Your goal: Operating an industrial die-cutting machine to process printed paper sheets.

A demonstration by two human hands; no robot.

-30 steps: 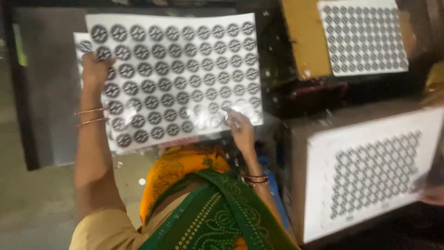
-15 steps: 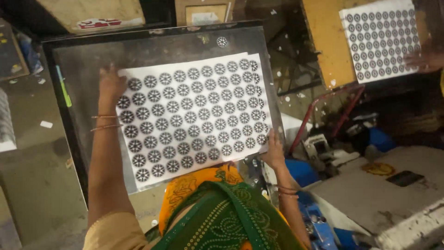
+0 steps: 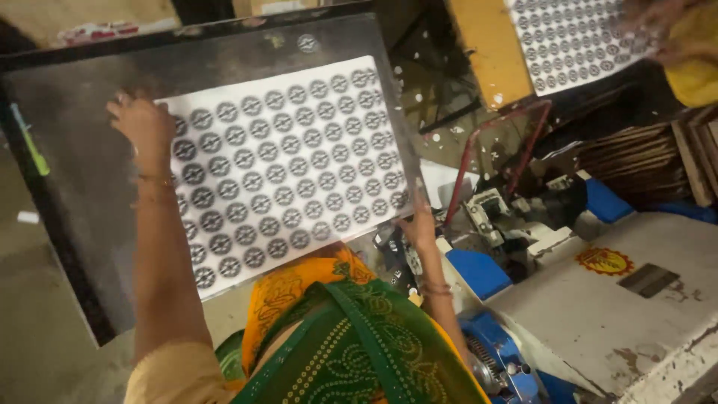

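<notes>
Sheet (image 3: 288, 168) shifted right | left hand (image 3: 142, 123) flat on corner | right hand (image 3: 420, 224) pinching edge

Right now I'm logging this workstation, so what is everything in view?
Printed sheet: one, white with rows of dark round motifs, lying on the tray.
Metal tray: one, grey with dark frame, left and centre.
Second printed sheet: one, white with the same motifs, top right.
Machine: one, white top with blue parts, lower right.
Red tube frame: one, centre right.
Left hand: on the sheet's upper left corner.
Right hand: at the sheet's lower right corner.
</notes>
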